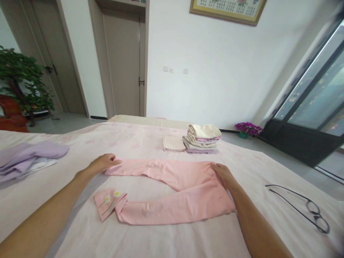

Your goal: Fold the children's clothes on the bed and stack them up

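Note:
Pink trousers (185,204) lie spread on the bed, waist to the right and legs to the left. The near leg has its hem twisted over, showing white daisies with yellow centres. My left hand (106,163) grips the hem of the far leg, thumb on top of the cloth. At the far corner of the waistband, my right hand (221,172) pinches the fabric, its fingers partly hidden. Just beyond the trousers stand a stack of folded clothes (202,139) and a folded striped garment (173,143).
The clothes lie on a pale pink flowered sheet (129,136). Rumpled lilac clothes (32,154) are at the left, and black-framed glasses (313,211) rest at the right. Purple flowers (247,128) stand on the floor beyond. A leafy plant (23,79) is at far left.

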`<state>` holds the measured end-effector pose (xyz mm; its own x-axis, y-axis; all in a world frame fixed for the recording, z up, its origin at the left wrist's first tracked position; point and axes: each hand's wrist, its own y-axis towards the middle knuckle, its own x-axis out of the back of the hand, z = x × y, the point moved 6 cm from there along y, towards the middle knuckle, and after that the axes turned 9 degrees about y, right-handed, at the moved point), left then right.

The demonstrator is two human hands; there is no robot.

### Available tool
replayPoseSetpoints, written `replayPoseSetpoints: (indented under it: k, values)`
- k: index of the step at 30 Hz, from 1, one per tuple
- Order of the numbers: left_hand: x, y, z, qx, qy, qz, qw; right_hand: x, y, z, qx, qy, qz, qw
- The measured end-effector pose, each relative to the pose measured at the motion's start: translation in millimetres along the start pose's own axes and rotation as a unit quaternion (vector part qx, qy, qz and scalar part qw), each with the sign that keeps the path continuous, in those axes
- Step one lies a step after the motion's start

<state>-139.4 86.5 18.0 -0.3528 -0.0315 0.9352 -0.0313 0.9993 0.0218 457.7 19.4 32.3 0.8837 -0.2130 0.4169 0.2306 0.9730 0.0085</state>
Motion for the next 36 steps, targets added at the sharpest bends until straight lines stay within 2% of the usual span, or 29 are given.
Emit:
replayPoseSetpoints:
  k: [2,7,12,16,19,24,28,30,32,34,36]
  values:
    - [-1.8,1.2,3.3,0.011,0.005,-0.019,1.000,2.5,2.5,-2.8,0.010,0.005,-0.021,1.000]
    - [7.7,-2.5,-1.7,0.032,-0.113,-0.125,0.985,9.8,16.0,-0.9,0.062,-0.054,-0.050,0.995]
    - [11.4,7.7,-10.9,0.069,-0.025,-0.157,0.985,13.7,32.4,2.7,0.083,-0.157,-0.067,0.982]
    - [7.4,17.8,-9.5,0.106,0.061,-0.151,0.981,15.2,40.9,0.4,0.076,-0.238,-0.094,0.964]
    - [5.1,22.9,-9.8,0.133,0.107,-0.129,0.977,14.9,44.8,-3.5,0.043,-0.270,-0.107,0.956]
    - [3.1,30.4,-18.2,0.146,0.141,-0.100,0.974,12.8,47.8,-5.0,-0.001,-0.317,-0.119,0.941]
    - [-6.3,31.8,-14.9,0.152,0.148,-0.064,0.975,13.5,47.0,-8.0,-0.019,-0.347,-0.118,0.930]
    - [-7.4,29.5,-14.8,0.141,0.147,-0.075,0.976,14.0,45.6,-9.0,-0.026,-0.354,-0.109,0.929]
    - [-2.0,25.3,-23.2,0.101,0.168,-0.135,0.971,14.6,43.0,-5.1,-0.021,-0.368,-0.109,0.923]
    - [2.3,20.3,-42.2,0.017,0.182,-0.202,0.962,14.9,38.8,7.7,0.018,-0.402,-0.138,0.905]
    - [-2.4,16.2,-65.4,-0.087,0.169,-0.224,0.956,10.0,33.7,23.9,0.074,-0.441,-0.160,0.880]
